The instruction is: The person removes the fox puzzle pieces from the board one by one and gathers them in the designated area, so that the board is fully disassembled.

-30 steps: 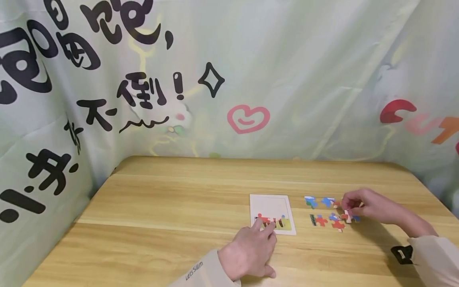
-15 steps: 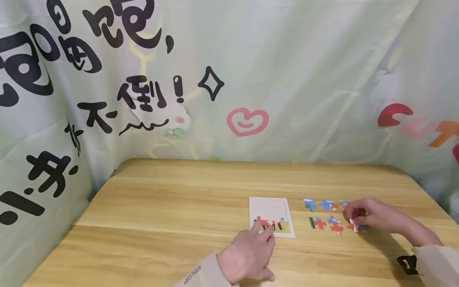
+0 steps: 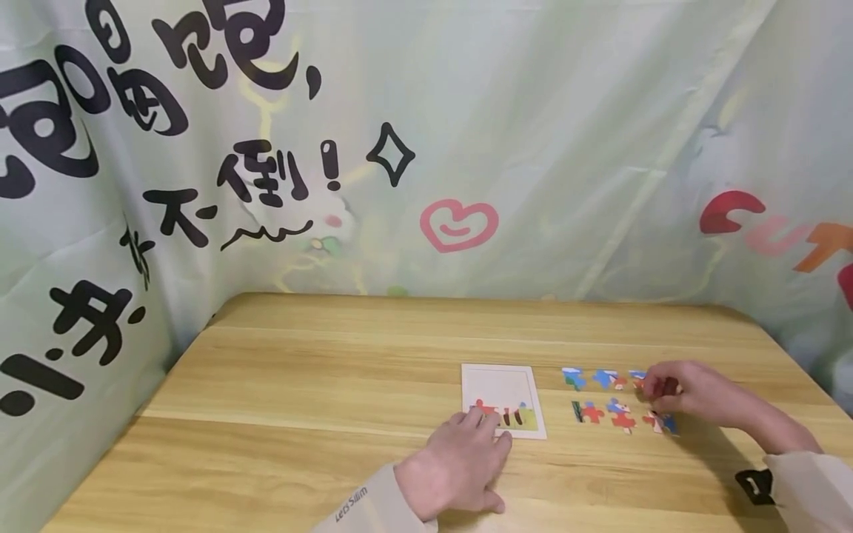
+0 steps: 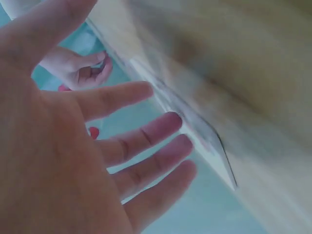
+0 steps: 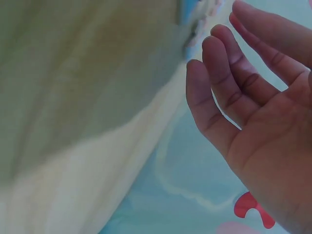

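Wooden table under both hands. Left hand: fingers nearly straight, lightly spread, gripping nothing; tips over the near edge of white puzzle board. Right hand: fingers half curled, thumb and forefinger close; cannot tell if anything is pinched. Joined strip partly under the left fingertips, continuing to their right. Loose pieces in two rows between the two hands' fingers; end piece just below right thumb. Judgement: hold board lightly, grip pieces by edges, set each down level. Versus half a second ago: left fingers farther left, more strip showing; right fingers look slightly raised from end piece.
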Available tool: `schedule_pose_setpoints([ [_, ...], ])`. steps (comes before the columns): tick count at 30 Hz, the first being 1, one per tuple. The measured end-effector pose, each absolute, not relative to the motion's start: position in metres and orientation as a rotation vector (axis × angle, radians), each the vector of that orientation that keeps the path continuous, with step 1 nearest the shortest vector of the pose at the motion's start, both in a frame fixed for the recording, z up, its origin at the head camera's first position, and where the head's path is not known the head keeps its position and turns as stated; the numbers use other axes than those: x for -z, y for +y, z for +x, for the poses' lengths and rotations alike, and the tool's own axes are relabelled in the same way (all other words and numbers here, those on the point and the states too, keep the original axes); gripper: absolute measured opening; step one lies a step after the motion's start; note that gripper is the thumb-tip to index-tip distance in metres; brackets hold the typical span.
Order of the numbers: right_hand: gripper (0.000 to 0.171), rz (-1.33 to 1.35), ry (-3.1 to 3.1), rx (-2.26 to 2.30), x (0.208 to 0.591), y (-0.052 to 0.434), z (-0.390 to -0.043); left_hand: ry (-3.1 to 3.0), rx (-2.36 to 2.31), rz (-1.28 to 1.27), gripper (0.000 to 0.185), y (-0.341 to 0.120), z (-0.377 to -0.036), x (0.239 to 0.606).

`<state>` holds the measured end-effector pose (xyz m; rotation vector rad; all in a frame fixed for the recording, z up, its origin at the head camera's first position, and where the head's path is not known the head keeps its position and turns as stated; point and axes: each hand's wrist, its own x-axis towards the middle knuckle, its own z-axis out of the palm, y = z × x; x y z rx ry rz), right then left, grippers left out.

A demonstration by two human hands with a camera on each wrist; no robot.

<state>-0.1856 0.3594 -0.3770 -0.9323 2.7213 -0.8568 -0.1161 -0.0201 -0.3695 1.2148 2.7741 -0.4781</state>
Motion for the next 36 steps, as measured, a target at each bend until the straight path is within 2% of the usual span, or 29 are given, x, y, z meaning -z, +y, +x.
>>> schedule_pose_setpoints([
  [7,0.021,-0.943,2.766,0.815,0.368,0.347,-0.191,2.807,0.380,1.172,0.074,-0.043,-0.125,0.360],
  [18,0.013,-0.922,2.736,0.817,0.356,0.306,-0.203,2.750,0.242,1.076,0.078,-0.076,-0.133,0.360],
  [27,0.006,-0.934,2.646,0.899,0.343,0.269,-0.211,2.707,0.197,1.102,0.079,-0.077,-0.136,0.363],
  [36,0.011,-1.124,2.577,0.915,0.350,0.232,-0.218,2.678,0.184,1.083,0.082,-0.079,-0.138,0.367],
])
